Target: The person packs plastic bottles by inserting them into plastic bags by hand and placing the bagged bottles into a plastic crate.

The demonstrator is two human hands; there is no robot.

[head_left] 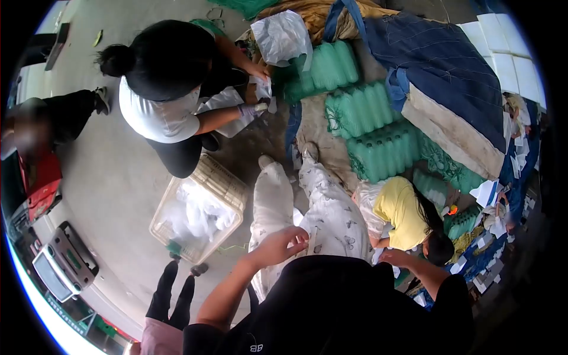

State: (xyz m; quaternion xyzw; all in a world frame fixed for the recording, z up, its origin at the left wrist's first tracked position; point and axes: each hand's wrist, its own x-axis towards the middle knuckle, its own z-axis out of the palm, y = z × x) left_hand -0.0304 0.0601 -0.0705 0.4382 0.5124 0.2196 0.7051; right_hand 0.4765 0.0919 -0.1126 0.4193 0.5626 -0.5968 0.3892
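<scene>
My left hand (280, 244) hovers in front of my white trousers (331, 216), which have a butterfly print. Its fingers are loosely bent, with a gap to the thumb, and I see nothing held in it. My right hand (395, 257) is by my right hip, close to a crouching person in a yellow top (402, 213). Small white pieces show around this hand, but its fingers are partly hidden, so whether it grips any of them is unclear.
A cream plastic crate (220, 180) holding white, filmy material stands at front left. Beside it, a crouching person in a white shirt (157, 109) handles white bags. Ahead lie green netted bundles of bottles (378, 151) and a dark blue tarp (441, 65). More people are around.
</scene>
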